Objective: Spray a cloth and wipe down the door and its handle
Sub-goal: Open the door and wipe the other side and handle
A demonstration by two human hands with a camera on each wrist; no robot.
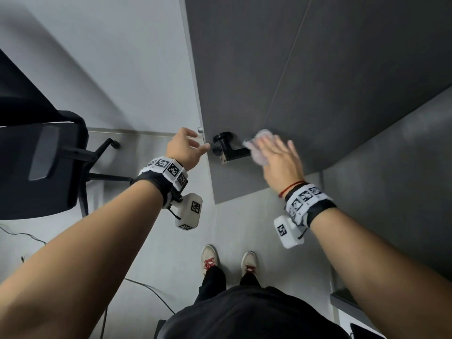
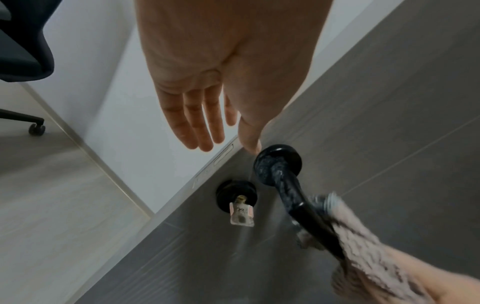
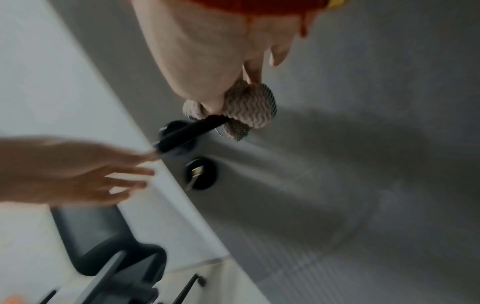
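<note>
The dark grey door (image 1: 305,77) carries a black lever handle (image 1: 231,149). My right hand (image 1: 277,159) holds a bunched pale waffle cloth (image 1: 260,143) against the free end of the lever. In the right wrist view the cloth (image 3: 250,109) folds round the handle (image 3: 192,129) under the thumb. My left hand (image 1: 193,145) hovers at the door's edge beside the handle, holding nothing. Its fingers (image 2: 200,127) are straight in the left wrist view, and the thumb tip sits close to the handle's round base (image 2: 279,162). The lever looks streaked there.
A key with a tag (image 2: 241,212) hangs in the round lock below the handle. A black office chair (image 1: 49,165) stands to the left by the white wall (image 1: 137,69). Cables (image 1: 149,289) trail on the floor. A grey wall (image 1: 391,196) closes in the right.
</note>
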